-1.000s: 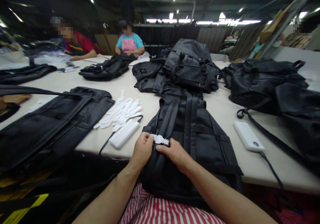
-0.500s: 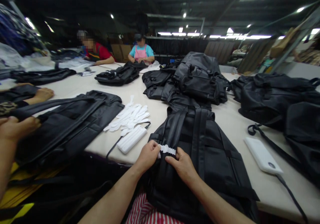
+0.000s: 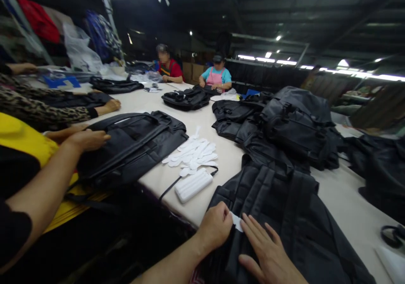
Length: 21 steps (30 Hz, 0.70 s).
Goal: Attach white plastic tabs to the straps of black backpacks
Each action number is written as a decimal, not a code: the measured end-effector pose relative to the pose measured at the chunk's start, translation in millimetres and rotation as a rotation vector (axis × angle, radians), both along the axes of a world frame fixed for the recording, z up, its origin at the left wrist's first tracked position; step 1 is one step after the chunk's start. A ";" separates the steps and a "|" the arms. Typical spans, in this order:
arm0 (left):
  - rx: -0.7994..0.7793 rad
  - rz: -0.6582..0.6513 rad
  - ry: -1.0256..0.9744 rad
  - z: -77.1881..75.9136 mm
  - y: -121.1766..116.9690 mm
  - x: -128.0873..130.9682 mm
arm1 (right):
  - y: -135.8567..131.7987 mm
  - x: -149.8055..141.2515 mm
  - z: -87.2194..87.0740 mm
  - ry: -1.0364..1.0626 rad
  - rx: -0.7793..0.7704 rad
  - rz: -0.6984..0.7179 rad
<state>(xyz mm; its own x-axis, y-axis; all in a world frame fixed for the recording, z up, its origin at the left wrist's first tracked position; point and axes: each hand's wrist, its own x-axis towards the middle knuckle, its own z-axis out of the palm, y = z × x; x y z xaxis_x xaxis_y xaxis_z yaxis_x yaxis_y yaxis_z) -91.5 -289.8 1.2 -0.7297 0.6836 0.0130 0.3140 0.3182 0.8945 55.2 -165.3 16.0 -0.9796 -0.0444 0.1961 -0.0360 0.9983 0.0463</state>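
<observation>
A black backpack point(image 3: 284, 220) lies in front of me with its padded shoulder straps point(image 3: 251, 189) facing up. Across one strap runs a short white paper-like strip point(image 3: 236, 221), partly covered by my hands. My left hand point(image 3: 217, 225) is closed at the strip's left end, its fingertips curled and mostly out of sight. My right hand point(image 3: 267, 246) lies flat over the strip's other end and the strap, fingers stretched out. Left of the backpack rests a heap of white strips point(image 3: 198, 151) with rounded ends.
A white power bank point(image 3: 193, 185) with a black cable lies beside the heap. Another black backpack point(image 3: 136, 142) is under a co-worker's hand point(image 3: 87, 140) at left. Piled black bags point(image 3: 297, 123) stand beyond mine. Two people point(image 3: 217, 77) point(image 3: 171, 69) work across the table.
My view has swung left. My right hand has gone from gripping the strip's end to lying flat over it. The co-worker's hand at left has shifted on the neighbouring backpack.
</observation>
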 end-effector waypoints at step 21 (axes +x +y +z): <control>0.251 -0.116 -0.181 -13.6 -11.9 -12.7 | 22.5 -299.2 -6.3 -0.277 -0.037 0.002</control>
<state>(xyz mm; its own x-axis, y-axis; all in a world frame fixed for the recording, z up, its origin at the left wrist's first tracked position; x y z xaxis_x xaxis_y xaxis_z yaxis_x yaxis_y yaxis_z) -104.3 -301.7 -12.4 -0.6530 0.7543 0.0684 0.1637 0.0523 0.9851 -243.9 -142.8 9.7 -0.9960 -0.0439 -0.0777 -0.0438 0.9990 -0.0024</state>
